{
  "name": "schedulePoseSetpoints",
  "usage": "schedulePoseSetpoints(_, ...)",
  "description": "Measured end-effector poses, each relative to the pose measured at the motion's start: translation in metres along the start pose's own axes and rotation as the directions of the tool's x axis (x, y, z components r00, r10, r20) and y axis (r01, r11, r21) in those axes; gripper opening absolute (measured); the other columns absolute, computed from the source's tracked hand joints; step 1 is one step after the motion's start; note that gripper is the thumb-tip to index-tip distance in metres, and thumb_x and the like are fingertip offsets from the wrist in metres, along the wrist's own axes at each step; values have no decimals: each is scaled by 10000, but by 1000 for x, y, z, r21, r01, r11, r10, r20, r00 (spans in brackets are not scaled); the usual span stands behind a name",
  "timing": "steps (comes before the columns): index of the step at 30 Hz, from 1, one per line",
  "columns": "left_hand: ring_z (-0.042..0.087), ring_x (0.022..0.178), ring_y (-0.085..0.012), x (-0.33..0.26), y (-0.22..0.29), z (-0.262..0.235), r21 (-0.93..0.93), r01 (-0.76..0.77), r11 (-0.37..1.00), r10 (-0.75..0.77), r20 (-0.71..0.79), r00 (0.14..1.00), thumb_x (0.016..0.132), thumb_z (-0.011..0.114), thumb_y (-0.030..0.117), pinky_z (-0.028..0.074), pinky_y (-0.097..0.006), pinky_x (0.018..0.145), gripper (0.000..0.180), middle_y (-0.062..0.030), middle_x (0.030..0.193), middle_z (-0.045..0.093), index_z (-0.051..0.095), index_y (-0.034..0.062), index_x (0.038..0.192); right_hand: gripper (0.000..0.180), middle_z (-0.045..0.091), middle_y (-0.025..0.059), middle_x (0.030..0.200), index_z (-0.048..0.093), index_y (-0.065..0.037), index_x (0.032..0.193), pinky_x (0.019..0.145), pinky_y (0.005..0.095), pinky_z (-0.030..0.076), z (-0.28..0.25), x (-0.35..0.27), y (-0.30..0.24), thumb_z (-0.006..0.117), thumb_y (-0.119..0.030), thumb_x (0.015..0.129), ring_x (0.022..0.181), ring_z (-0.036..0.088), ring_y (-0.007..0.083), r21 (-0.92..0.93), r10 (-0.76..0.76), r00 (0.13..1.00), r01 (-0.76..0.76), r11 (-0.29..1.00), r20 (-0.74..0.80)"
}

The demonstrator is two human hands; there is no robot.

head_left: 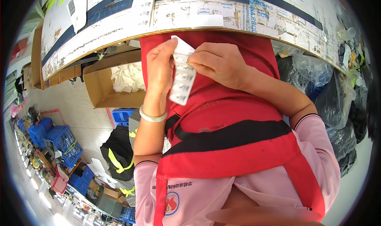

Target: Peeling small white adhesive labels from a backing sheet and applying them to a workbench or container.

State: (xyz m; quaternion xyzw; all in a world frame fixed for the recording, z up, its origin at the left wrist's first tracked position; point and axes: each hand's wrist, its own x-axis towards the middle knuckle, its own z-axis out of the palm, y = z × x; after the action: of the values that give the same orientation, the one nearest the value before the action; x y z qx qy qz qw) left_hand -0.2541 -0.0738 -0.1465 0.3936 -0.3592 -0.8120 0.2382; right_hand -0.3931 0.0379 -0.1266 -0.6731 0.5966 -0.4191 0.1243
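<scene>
Head view: a strip of white labels (182, 85) is located just short of 12 o'clock from centre, tilted, in front of a red apron (238, 103). The left hand (160, 65) grips the strip near its 11 o'clock edge. The right hand (222, 65) pinches it near its 1 o'clock edge. Both grips are closed. A table (111, 32) lies at 12 o'clock, beyond the hands. A cardboard box (93, 85) containing white scraps (127, 78) sits between 9 and 10 o'clock; plastic bags (333, 103) occupy 3 o'clock.

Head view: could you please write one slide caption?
Left hand and right hand hold a white printed label strip before a red cloth apron.
</scene>
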Motion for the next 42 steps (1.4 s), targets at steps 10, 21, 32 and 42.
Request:
schedulePoseSetpoints(10, 603, 637, -88, 7, -9, -19, -6, 38, 999, -38, 1, 999, 936, 585, 184, 496, -225, 565, 215, -54, 773, 663, 672, -10, 903, 198, 630, 19, 765, 643, -18, 963, 574, 187, 490, -58, 37, 55, 598, -207, 922, 655, 588, 60, 281, 670, 707, -706, 650, 226)
schedulePoseSetpoints(21, 531, 593, -55, 8, -16, -24, 71, 4, 997, -9, 70, 998, 944, 573, 184, 408, -194, 537, 196, -20, 766, 655, 672, 18, 908, 209, 628, 17, 754, 645, -21, 947, 561, 191, 504, -45, 33, 74, 626, -225, 904, 633, 588, 60, 331, 662, 700, -712, 619, 267)
schedulePoseSetpoints(32, 570, 609, -68, 8, -19, -22, 57, 14, 998, -18, 59, 998, 938, 584, 187, 428, -194, 534, 190, -31, 773, 666, 672, 19, 915, 204, 631, 17, 749, 640, -20, 929, 558, 191, 507, -45, 34, 74, 628, -222, 901, 621, 588, 63, 340, 675, 695, -715, 611, 248)
schedulePoseSetpoints(42, 571, 616, -69, 4, -19, -14, 41, 23, 999, -25, 36, 999, 942, 578, 187, 427, -193, 536, 193, -35, 780, 666, 673, 20, 922, 206, 626, 22, 731, 635, -12, 911, 551, 191, 507, -43, 35, 71, 624, -218, 902, 614, 586, 64, 306, 681, 694, -717, 626, 235)
